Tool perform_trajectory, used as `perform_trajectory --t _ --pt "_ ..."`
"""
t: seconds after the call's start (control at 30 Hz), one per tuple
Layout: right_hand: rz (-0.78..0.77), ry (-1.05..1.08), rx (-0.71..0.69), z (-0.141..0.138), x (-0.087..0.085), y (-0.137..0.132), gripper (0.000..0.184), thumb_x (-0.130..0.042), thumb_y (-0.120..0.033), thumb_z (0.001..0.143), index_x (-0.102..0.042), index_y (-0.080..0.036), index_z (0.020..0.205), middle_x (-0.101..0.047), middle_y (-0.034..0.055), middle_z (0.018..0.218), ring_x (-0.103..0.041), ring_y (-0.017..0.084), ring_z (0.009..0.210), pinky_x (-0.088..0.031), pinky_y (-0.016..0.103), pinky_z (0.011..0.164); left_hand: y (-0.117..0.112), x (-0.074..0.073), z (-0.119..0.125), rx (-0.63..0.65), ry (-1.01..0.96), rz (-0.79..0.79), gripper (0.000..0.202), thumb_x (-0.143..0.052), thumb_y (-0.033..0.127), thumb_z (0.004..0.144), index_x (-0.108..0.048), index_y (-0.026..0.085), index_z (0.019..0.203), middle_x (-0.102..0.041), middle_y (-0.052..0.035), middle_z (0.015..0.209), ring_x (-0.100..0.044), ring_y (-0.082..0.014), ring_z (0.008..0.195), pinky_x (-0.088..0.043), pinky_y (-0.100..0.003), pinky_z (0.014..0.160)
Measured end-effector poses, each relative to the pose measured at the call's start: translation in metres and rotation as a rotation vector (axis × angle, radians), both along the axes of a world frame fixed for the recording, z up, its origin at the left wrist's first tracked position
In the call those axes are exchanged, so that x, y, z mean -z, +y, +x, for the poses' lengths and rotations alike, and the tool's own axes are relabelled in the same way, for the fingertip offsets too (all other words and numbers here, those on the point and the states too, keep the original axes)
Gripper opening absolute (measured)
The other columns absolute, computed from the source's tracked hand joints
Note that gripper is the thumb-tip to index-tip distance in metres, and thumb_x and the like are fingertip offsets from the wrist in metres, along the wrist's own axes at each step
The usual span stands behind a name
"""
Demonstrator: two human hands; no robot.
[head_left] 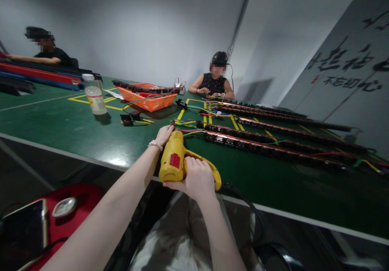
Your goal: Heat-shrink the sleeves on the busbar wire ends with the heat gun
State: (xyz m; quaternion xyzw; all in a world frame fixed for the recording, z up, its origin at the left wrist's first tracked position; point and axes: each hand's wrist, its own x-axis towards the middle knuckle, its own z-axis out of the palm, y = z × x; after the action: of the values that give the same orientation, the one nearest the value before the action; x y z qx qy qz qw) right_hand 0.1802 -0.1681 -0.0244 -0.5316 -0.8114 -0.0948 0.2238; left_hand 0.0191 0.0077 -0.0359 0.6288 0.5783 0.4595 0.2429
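Yellow heat gun [172, 154]: at the near edge of the green table [67, 131], nozzle aimed inward across the top, right by the wire ends.
Right hand [199, 177]: wrapped round the gun's handle, pretty snug.
Left hand [165, 134]: fingers bunched just beside the nozzle, next to the wires [194, 132]. Honestly can't tell if they're pinching one, the gun blocks too much.
Copper-edged strips [258, 146]: several, running toward the table's right end, coloured leads poking out of the ends.
Progress: looks mid-job to me. Leads are already on the strips, and the gun's on the nearest bunch. Can't tell which ends are finished or how many are left.
Orange basket [142, 100]: toward the far edge, more strips lying across it.
Co-worker [214, 85]: sitting at the far edge, hands on the table.
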Motion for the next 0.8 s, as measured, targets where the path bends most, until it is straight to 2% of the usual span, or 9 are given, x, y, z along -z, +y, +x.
perform_trajectory --t 0.2,0.53,0.8 --pt "0.005 -0.002 0.000 0.002 -0.002 0.001 0.066 -0.051 -0.078 0.061 -0.052 -0.017 0.087 -0.063 0.0067 0.086 -0.057 0.022 0.080 -0.034 0.035 0.078 -0.004 0.004 0.001 -0.026 0.037 0.032 0.036 -0.041 0.030 0.092 -0.062 0.005 0.079 -0.064 -0.0043 0.071 -0.050 -0.0111 0.073 -0.038 -0.020 0.067" --pt "-0.017 0.013 -0.021 0.034 -0.002 0.009 0.067 -0.061 -0.076 0.051 -0.053 -0.020 0.087 -0.064 0.0015 0.085 -0.060 0.020 0.082 -0.034 0.032 0.078 0.006 0.011 0.002 -0.087 0.190 0.070 0.040 -0.035 0.033 0.088 -0.062 0.012 0.068 -0.062 -0.0057 0.068 -0.049 -0.0128 0.062 -0.031 -0.023 0.058" --pt "-0.028 -0.006 0.072 0.054 -0.004 0.009 0.066 -0.059 -0.076 0.054 -0.053 -0.020 0.088 -0.065 0.0035 0.087 -0.060 0.023 0.084 -0.035 0.033 0.075 0.009 0.016 0.002 -0.067 0.163 0.095 0.039 -0.034 0.033 0.086 -0.056 0.015 0.058 -0.056 -0.0033 0.058 -0.049 -0.0129 0.058 -0.031 -0.023 0.057"
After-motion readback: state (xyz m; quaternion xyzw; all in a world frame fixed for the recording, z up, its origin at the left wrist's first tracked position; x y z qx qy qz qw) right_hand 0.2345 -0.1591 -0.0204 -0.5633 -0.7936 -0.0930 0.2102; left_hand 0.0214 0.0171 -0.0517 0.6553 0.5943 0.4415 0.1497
